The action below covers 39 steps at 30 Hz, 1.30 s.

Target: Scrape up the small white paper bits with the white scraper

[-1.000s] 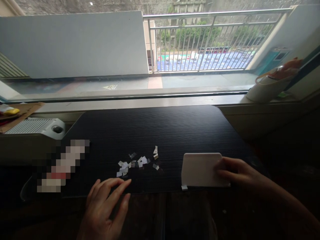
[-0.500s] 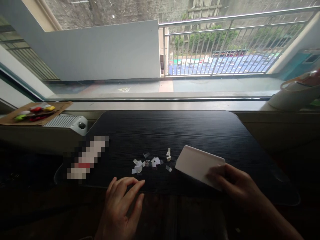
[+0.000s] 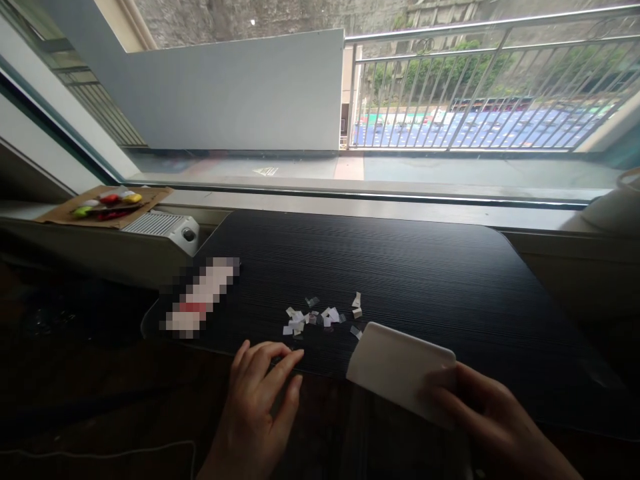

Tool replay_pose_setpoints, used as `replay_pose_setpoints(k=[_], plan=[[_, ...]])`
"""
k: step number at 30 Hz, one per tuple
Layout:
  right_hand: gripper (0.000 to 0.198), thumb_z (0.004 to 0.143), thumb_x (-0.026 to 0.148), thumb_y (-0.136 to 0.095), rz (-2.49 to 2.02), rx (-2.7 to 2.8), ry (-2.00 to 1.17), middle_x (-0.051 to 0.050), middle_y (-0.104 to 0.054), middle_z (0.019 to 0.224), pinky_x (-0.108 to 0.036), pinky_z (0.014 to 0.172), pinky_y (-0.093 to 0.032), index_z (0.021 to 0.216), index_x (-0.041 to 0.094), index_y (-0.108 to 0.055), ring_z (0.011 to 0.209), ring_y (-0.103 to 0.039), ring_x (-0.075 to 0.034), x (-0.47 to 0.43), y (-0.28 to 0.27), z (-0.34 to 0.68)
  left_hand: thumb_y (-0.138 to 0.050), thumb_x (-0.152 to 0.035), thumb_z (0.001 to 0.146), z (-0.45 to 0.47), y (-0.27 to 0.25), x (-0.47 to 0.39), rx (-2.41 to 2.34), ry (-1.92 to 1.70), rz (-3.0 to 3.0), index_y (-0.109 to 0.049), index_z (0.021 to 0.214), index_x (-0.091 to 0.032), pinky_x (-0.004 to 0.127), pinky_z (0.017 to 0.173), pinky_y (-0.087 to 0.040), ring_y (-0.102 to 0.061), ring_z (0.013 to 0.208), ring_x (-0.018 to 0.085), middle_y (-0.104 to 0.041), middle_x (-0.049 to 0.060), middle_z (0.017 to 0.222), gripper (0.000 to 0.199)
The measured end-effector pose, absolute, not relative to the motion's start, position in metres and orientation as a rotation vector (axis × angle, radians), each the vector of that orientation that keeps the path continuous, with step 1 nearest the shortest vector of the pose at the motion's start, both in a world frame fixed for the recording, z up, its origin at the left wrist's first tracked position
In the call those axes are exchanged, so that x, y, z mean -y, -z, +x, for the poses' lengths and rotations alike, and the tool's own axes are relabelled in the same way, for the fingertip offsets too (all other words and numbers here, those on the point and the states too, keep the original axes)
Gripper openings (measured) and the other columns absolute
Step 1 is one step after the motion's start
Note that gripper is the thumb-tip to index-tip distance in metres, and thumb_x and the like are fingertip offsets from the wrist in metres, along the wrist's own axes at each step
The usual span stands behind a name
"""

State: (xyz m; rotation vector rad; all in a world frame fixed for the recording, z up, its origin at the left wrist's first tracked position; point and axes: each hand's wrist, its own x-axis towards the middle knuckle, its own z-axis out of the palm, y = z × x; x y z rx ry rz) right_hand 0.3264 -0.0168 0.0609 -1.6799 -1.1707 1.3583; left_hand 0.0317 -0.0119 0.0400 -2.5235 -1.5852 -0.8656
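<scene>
Dark table (image 3: 430,267) across mid-frame, right hand (image 3: 483,403) at lower right pinching the right end of a white card (image 3: 400,363), paper scraps (image 3: 333,315) left of it, above the empty, loosely spread left hand (image 3: 263,393).

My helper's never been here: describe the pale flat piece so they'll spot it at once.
Find the broad black table, then go to its near edge, where the right hand grips something. That is the pale flat piece, roughly rectangular with rounded corners. It is far bigger than any of the small white scraps lying loose nearby, and it alone is held.
</scene>
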Motion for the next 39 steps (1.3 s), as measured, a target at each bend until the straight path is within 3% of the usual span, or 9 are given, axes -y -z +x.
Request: replay_pose_setpoints(k=[5, 8, 14, 22, 35, 39], plan=[[0.027, 0.075, 0.046, -0.065, -1.677, 1.135, -1.407, -0.003, -0.075, 0.075, -0.028, 0.059, -0.053, 0.081, 0.020, -0.072, 0.072, -0.069, -0.024, 0.023, -0.063, 0.327, -0.048, -0.013, 0.090, 0.032, -0.043, 0.010, 1.584, 0.872, -2.511, -0.058, 0.114, -0.021, 0.045, 0.104, -0.030, -0.056, 0.099, 0.019, -0.058, 0.004, 0.102, 0.028], [0.029, 0.074, 0.049, -0.068, -1.744, 1.123, -1.310, -0.003, -0.076, 0.075, -0.026, 0.056, -0.054, 0.081, 0.021, -0.072, 0.069, -0.070, -0.024, 0.019, -0.068, 0.337, -0.048, -0.014, 0.090, 0.032, -0.043, 0.011, 1.581, 0.890, -2.489, -0.059, 0.113, -0.022, 0.044, 0.103, -0.032, -0.057, 0.098, 0.019, -0.059, 0.003, 0.101, 0.027], [0.021, 0.071, 0.042, -0.071, -1.751, 1.215, -0.918, -0.002, -0.077, 0.076, -0.028, 0.068, -0.056, 0.081, 0.023, -0.074, 0.074, -0.071, -0.024, 0.004, -0.067, 0.328, -0.050, -0.016, 0.088, 0.032, -0.041, 0.012, 1.610, 0.899, -2.482, -0.061, 0.113, -0.024, 0.046, 0.102, -0.037, -0.060, 0.097, 0.019, -0.062, 0.002, 0.101, 0.028], [0.018, 0.076, 0.041, -0.065, -1.762, 1.442, -0.765, -0.002, -0.078, 0.080, -0.030, 0.067, -0.054, 0.082, 0.026, -0.072, 0.074, -0.071, -0.024, 0.004, -0.069, 0.324, -0.050, -0.016, 0.088, 0.031, -0.041, 0.011, 1.614, 0.912, -2.472, -0.061, 0.113, -0.025, 0.048, 0.102, -0.038, -0.060, 0.097, 0.020, -0.062, 0.003, 0.100, 0.028], [0.019, 0.082, 0.044, -0.061, -1.814, 1.644, -0.733, -0.002, -0.079, 0.080, -0.028, 0.059, -0.055, 0.084, 0.029, -0.072, 0.070, -0.072, -0.024, 0.023, -0.074, 0.350, -0.050, -0.016, 0.089, 0.031, -0.038, 0.011, 1.596, 0.904, -2.486, -0.060, 0.114, -0.024, 0.045, 0.104, -0.034, -0.060, 0.098, 0.019, -0.062, 0.002, 0.102, 0.028], [0.022, 0.078, 0.047, -0.062, -1.862, 1.604, -0.731, -0.003, -0.078, 0.079, -0.031, 0.062, -0.055, 0.079, 0.028, -0.072, 0.074, -0.071, -0.027, 0.024, -0.078, 0.361, -0.050, -0.017, 0.089, 0.028, -0.039, 0.012, 1.579, 0.922, -2.479, -0.060, 0.114, -0.025, 0.045, 0.103, -0.036, -0.060, 0.097, 0.019, -0.062, 0.002, 0.101, 0.028]])
